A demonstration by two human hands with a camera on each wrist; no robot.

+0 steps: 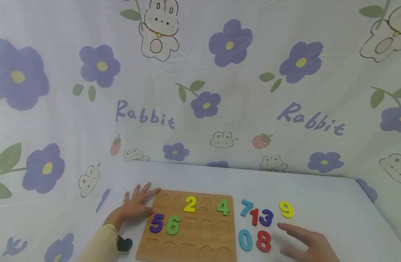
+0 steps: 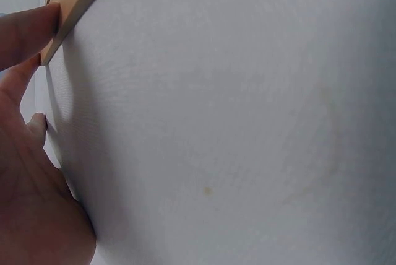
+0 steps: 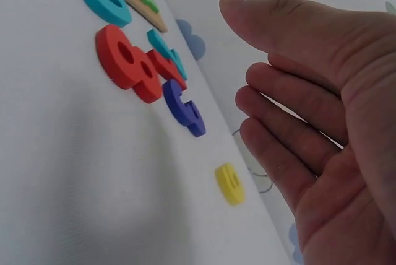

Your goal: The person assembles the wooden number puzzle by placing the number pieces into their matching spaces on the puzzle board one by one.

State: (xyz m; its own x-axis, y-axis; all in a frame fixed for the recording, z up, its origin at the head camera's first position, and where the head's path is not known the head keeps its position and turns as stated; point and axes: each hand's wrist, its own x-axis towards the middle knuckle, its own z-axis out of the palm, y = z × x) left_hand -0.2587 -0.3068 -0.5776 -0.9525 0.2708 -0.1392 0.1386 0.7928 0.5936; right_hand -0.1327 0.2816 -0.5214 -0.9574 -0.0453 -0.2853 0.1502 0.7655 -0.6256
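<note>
A wooden number puzzle board (image 1: pixel 209 225) lies on the white table with a yellow 2 (image 1: pixel 190 204), green 4 (image 1: pixel 223 207), purple 5 (image 1: pixel 157 223) and green 6 (image 1: pixel 173 225) on it. My left hand (image 1: pixel 136 203) touches the board's left edge with thumb and a fingertip, fingers spread. To the right of the board lie a blue 7 (image 1: pixel 246 207), red 1 (image 1: pixel 254 217), purple 3 (image 1: pixel 266 218), yellow 9 (image 1: pixel 286 209), blue 0 (image 1: pixel 245 239) and red 8 (image 1: pixel 263 241). Beside these loose numbers hovers my right hand (image 3: pixel 328 104), holding nothing, its fingers relaxed.
A fabric backdrop (image 1: pixel 194 72) printed with flowers and rabbits rises behind and to the left of the table (image 1: pixel 344 214). A dark strap piece (image 1: pixel 124 243) shows at the left wrist. Shaped recesses line the board's lower row.
</note>
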